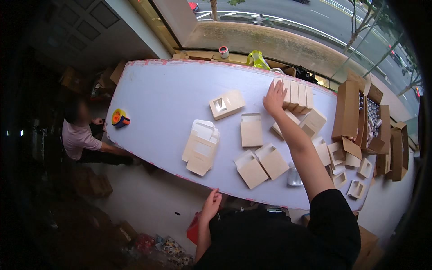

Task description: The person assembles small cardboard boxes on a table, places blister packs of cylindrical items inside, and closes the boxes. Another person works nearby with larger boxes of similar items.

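My right hand (275,98) lies with spread fingers on the left end of a row of upright beige cardboard boxes (299,95) near the table's far edge. My left hand (212,203) is at the near table edge, with nothing seen in it. A closed windowed box (226,104) lies left of the row. Nearer me is a box with its flap up (251,130), then two more open-ended boxes (251,172) (272,162) side by side. To their left are flattened box blanks (201,147). Under my right forearm lie other boxes (314,122), and a clear plastic container (294,175) is beside it.
Large cartons (346,109), one with many small bottles (373,114), stand at the right by small windowed boxes (356,189). A tape dispenser (120,118) sits at the table's left end, near a seated person (82,135). A yellow-green bag (258,60) is by the window.
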`<action>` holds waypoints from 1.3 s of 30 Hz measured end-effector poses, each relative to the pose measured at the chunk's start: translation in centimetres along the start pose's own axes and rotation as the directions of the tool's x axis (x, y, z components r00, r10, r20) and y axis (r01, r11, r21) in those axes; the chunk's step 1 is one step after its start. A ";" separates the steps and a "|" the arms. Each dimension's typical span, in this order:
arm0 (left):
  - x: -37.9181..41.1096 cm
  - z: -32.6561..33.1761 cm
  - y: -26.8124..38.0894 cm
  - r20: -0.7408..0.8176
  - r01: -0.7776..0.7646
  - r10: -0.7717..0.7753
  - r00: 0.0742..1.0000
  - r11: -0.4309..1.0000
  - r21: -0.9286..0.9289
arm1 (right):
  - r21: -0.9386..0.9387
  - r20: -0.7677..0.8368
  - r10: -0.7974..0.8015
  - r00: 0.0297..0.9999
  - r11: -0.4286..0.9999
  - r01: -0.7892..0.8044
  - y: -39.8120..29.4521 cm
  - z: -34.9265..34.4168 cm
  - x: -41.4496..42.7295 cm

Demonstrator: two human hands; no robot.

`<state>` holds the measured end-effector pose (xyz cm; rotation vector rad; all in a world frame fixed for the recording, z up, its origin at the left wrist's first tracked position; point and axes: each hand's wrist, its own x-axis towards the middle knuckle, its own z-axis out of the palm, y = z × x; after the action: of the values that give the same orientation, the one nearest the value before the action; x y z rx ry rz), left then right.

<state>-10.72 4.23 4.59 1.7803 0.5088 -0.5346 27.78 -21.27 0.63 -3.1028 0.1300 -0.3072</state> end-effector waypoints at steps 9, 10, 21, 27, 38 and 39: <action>2.7 -1.4 5.3 0.130 -0.181 0.161 0.978 0.971 0.156 | 0.460 -0.223 -0.094 0.970 0.867 0.190 0.6 0.2 -2.2; 3.1 -1.4 6.7 0.138 -0.210 0.189 0.972 0.964 0.162 | 0.558 -0.228 -0.071 0.971 0.808 0.190 0.5 -1.3 -2.8; 5.3 1.0 19.1 0.092 -0.708 0.707 0.701 0.675 0.206 | 0.890 0.329 -0.291 0.898 -0.223 -0.398 4.1 -18.4 -20.2; 2.5 6.1 21.0 0.482 -0.574 0.420 0.769 0.786 0.231 | 0.942 0.336 -0.245 0.910 0.069 -0.329 8.3 -20.3 -26.5; -2.2 17.3 19.1 0.436 -0.629 0.479 0.762 0.708 0.322 | 0.581 -0.028 -0.038 0.999 0.813 0.047 11.5 -23.5 -31.6; -2.3 17.9 19.1 0.445 -0.641 0.485 0.753 0.694 0.327 | 0.608 -0.054 -0.014 0.998 0.793 0.044 12.0 -23.3 -31.8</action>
<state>-3.06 -18.04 16.24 2.1136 -0.4641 -0.5079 -8.87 -30.83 16.96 -2.4513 -0.0189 -0.3403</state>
